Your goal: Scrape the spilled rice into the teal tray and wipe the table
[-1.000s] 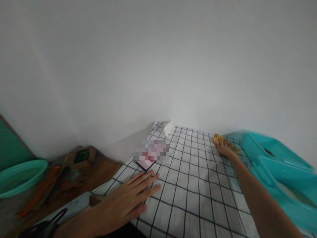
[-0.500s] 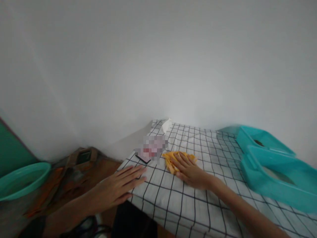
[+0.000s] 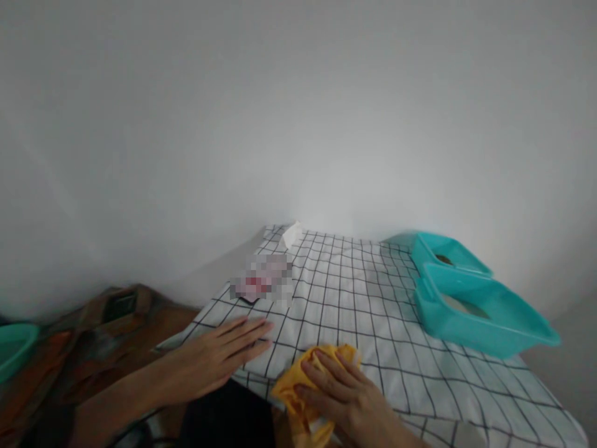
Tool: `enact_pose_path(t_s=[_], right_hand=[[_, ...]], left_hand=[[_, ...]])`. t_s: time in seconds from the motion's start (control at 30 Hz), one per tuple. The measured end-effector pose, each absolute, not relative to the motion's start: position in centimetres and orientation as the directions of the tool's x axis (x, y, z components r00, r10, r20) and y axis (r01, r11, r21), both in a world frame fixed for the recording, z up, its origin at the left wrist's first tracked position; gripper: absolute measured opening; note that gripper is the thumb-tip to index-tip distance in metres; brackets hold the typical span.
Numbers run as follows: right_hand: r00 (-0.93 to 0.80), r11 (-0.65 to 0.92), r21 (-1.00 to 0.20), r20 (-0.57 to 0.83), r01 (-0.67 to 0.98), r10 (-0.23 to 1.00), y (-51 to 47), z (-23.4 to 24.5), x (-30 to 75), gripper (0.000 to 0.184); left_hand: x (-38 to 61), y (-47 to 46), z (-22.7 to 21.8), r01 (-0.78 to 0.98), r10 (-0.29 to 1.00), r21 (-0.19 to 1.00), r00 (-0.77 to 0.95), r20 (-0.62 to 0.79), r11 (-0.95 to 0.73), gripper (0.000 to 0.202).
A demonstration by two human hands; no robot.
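Observation:
My right hand (image 3: 345, 398) lies over a crumpled yellow cloth (image 3: 298, 379) at the near edge of the table, and part of the cloth hangs below that edge. The thumb is hidden, so how firmly it grips cannot be seen. My left hand (image 3: 219, 351) is stretched out with its fingers straight at the table's left front corner, holding nothing. Under both is a table covered in a white tablecloth with black grid lines (image 3: 345, 292). Beyond the left hand is a flat, pixelated pinkish object (image 3: 261, 278).
Two turquoise plastic bins (image 3: 485, 311) stand on the right of the table, with some contents inside. A white tissue (image 3: 291, 234) is near the back left corner, close to the wall (image 3: 298, 124). On the floor at left are a green basin (image 3: 18, 345) and a brown box-like object (image 3: 124, 305).
My right hand has drawn the yellow cloth from mid-table toward me to the near edge. The view has turned slightly right. My left hand keeps about the same pose.

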State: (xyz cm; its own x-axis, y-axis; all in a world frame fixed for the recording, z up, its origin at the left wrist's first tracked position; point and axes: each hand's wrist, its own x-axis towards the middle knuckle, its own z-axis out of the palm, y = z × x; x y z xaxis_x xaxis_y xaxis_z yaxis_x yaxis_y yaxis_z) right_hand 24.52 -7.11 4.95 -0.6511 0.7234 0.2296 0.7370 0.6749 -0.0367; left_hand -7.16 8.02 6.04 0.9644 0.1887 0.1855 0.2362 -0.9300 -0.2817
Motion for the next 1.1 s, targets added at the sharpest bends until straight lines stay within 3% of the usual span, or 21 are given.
enact_pose_path(t_s=[0.17,0.33,0.47,0.57,0.67,0.8,0.93,1.1], right_hand=[[-0.729,0.726,0.15,0.315,0.671,0.608,-8.1,2.5,24.6,0.051],[-0.702,0.718,0.094,0.329,0.69,0.632,-10.6,4.4,26.6,0.05],[-0.503,0.563,-0.058,0.381,0.825,0.776,-11.4,8.0,28.1,0.06],[-0.374,0.431,-0.146,0.305,0.891,0.876,-10.2,8.4,28.2,0.06],[-0.309,0.339,-0.143,0.195,0.93,0.931,-9.2,6.9,27.6,0.068],[-0.224,0.249,-0.127,0.181,0.96,0.958,-10.1,4.8,28.3,0.071],[-0.04,0.074,-0.103,0.298,0.992,0.954,-13.3,2.8,34.4,0.055],[0.276,-0.241,-0.134,0.494,0.961,0.825,-19.2,0.2,46.9,0.045]], left_hand=[[-2.2,6.6,6.9,0.157,0.125,-0.226,0.981,0.147,-0.961,0.087],[2.7,6.1,8.4,0.082,0.079,-0.097,0.996,0.03,-0.992,0.09],[4.3,6.6,7.9,0.063,0.062,-0.013,0.998,0.032,-0.998,0.092],[3.9,7.1,6.8,0.084,0.08,-0.03,0.989,0.122,-0.996,0.091],[3.3,7.5,6.0,0.111,0.096,-0.078,0.981,0.167,-0.991,0.09],[3.2,7.6,6.1,0.132,0.121,-0.075,0.983,0.138,-0.988,0.091],[3.6,7.5,6.7,0.158,0.155,-0.03,0.984,0.081,-0.987,0.087],[3.7,7.5,6.6,0.159,0.158,-0.005,0.983,0.097,-0.987,0.088]])
